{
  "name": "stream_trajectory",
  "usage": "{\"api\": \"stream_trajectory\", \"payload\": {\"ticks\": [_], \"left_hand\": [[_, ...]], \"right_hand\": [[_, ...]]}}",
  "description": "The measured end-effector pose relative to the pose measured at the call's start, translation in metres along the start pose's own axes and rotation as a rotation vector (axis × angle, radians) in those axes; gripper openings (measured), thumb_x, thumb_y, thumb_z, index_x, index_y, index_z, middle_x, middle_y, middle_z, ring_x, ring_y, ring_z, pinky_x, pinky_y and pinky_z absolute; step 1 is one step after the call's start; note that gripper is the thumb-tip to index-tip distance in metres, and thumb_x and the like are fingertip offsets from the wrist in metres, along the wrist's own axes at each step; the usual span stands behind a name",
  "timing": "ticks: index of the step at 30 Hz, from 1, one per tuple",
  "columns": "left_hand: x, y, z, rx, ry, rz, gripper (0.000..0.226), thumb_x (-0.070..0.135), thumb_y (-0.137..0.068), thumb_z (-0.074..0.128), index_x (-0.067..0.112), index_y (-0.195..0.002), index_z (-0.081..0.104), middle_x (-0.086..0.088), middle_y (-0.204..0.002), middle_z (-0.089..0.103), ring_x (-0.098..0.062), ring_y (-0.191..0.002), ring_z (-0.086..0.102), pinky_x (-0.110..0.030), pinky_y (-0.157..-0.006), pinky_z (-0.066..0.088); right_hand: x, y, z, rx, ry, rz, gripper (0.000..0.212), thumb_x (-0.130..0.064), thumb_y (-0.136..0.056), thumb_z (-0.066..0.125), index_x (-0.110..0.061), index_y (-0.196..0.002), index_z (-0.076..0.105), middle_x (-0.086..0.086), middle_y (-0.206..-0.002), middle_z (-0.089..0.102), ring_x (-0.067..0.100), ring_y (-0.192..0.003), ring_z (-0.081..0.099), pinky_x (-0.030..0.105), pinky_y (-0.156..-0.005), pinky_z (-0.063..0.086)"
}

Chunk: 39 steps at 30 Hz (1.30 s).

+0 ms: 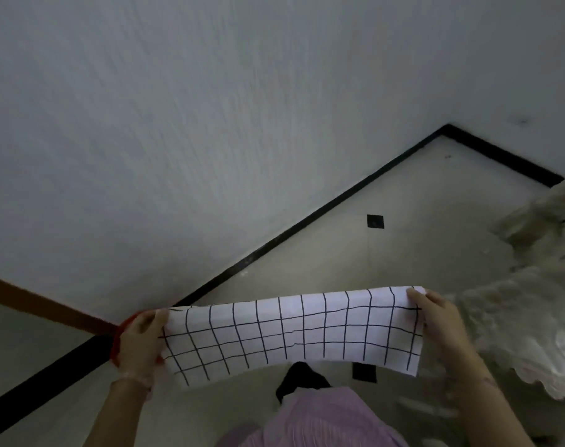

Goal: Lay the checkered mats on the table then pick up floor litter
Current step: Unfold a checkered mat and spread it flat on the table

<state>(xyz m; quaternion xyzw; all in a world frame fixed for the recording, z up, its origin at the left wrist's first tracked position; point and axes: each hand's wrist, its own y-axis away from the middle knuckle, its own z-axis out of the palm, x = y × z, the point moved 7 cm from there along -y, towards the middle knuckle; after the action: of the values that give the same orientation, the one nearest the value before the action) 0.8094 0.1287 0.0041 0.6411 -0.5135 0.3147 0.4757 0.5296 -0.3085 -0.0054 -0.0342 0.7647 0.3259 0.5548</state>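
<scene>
mat (291,330) stretched flat in air above floor (403,201). left hand (139,343) grips its left edge, right hand (436,314) pinches right edge. lace cloth (526,317) at right.

A domestic room shows pale floor tiles (420,201) with black insets (375,221), a black skirting board (307,220) under a white wall (210,124), and a lace-edged cream cloth (516,317).
</scene>
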Motion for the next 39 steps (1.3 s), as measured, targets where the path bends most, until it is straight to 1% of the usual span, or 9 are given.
{"api": "stream_trajectory", "payload": {"ticks": [8,12,14,17,20,23,28,31,39], "left_hand": [[0.157,-0.125,0.168,-0.199,-0.038,0.207,0.013,0.019,-0.092,0.054,0.012,-0.098,0.062,-0.006,-0.090,0.060,-0.021,-0.089,0.052,-0.038,-0.077,0.044],[0.198,-0.167,0.270,-0.342,-0.083,0.252,0.014,0.024,-0.091,0.055,0.012,-0.094,0.063,-0.002,-0.080,0.059,-0.020,-0.078,0.051,-0.032,-0.068,0.044],[0.213,-0.190,0.334,-0.432,-0.109,0.253,0.014,0.027,-0.091,0.055,0.015,-0.095,0.063,0.000,-0.084,0.061,-0.020,-0.082,0.054,-0.036,-0.074,0.046],[0.236,-0.219,0.429,-0.554,-0.161,0.272,0.017,0.029,-0.092,0.053,0.016,-0.097,0.062,-0.004,-0.092,0.061,-0.023,-0.088,0.055,-0.043,-0.083,0.046],[0.275,-0.238,0.525,-0.656,-0.191,0.324,0.015,0.030,-0.092,0.053,0.019,-0.095,0.063,-0.001,-0.090,0.064,-0.020,-0.083,0.058,-0.037,-0.073,0.047],[0.331,-0.240,0.622,-0.753,-0.173,0.370,0.009,0.026,-0.092,0.054,0.021,-0.090,0.061,0.003,-0.087,0.063,-0.013,-0.078,0.057,-0.030,-0.066,0.044],[0.414,-0.215,0.767,-0.886,-0.145,0.433,0.010,0.019,-0.090,0.056,0.013,-0.093,0.063,-0.001,-0.086,0.063,-0.021,-0.083,0.055,-0.033,-0.074,0.046],[0.436,-0.198,0.837,-0.952,-0.162,0.442,0.011,0.020,-0.091,0.055,0.012,-0.095,0.063,-0.003,-0.086,0.063,-0.022,-0.085,0.055,-0.035,-0.075,0.046],[0.477,-0.134,1.013,-1.074,-0.228,0.475,0.019,0.019,-0.091,0.055,0.006,-0.103,0.062,-0.013,-0.099,0.060,-0.025,-0.091,0.053,-0.040,-0.081,0.043]], "right_hand": [[-0.110,-0.112,-0.036,0.206,-0.142,-0.087,0.028,-0.024,-0.087,0.061,0.004,-0.084,0.060,0.008,-0.075,0.054,0.019,-0.068,0.049,0.027,-0.059,0.039],[-0.123,-0.153,-0.070,0.334,-0.186,-0.069,0.018,-0.021,-0.086,0.061,-0.005,-0.079,0.061,0.007,-0.077,0.049,0.019,-0.074,0.044,0.031,-0.068,0.035],[-0.119,-0.177,-0.089,0.421,-0.200,-0.037,0.013,-0.023,-0.085,0.063,-0.013,-0.076,0.062,0.007,-0.076,0.052,0.020,-0.074,0.045,0.033,-0.069,0.036],[-0.118,-0.213,-0.112,0.503,-0.214,0.027,0.021,-0.025,-0.084,0.064,-0.005,-0.075,0.063,0.007,-0.077,0.057,0.022,-0.077,0.050,0.037,-0.073,0.038],[-0.137,-0.246,-0.141,0.601,-0.240,0.046,0.024,-0.023,-0.086,0.063,-0.001,-0.079,0.063,0.007,-0.077,0.061,0.023,-0.077,0.054,0.035,-0.073,0.042],[-0.178,-0.273,-0.173,0.695,-0.243,0.014,0.027,-0.027,-0.089,0.059,0.000,-0.088,0.066,0.008,-0.082,0.063,0.020,-0.075,0.057,0.032,-0.067,0.046],[-0.224,-0.301,-0.234,0.878,-0.288,0.021,0.029,-0.028,-0.090,0.058,0.000,-0.091,0.064,0.022,-0.104,0.064,0.040,-0.100,0.058,0.049,-0.087,0.048],[-0.228,-0.313,-0.260,0.971,-0.301,0.028,0.030,-0.029,-0.090,0.058,0.000,-0.088,0.063,0.026,-0.101,0.063,0.043,-0.097,0.058,0.040,-0.076,0.047],[-0.263,-0.357,-0.357,1.142,-0.217,-0.015,0.014,-0.029,-0.090,0.056,-0.020,-0.088,0.067,-0.003,-0.085,0.067,0.011,-0.078,0.057,0.027,-0.061,0.042]]}}
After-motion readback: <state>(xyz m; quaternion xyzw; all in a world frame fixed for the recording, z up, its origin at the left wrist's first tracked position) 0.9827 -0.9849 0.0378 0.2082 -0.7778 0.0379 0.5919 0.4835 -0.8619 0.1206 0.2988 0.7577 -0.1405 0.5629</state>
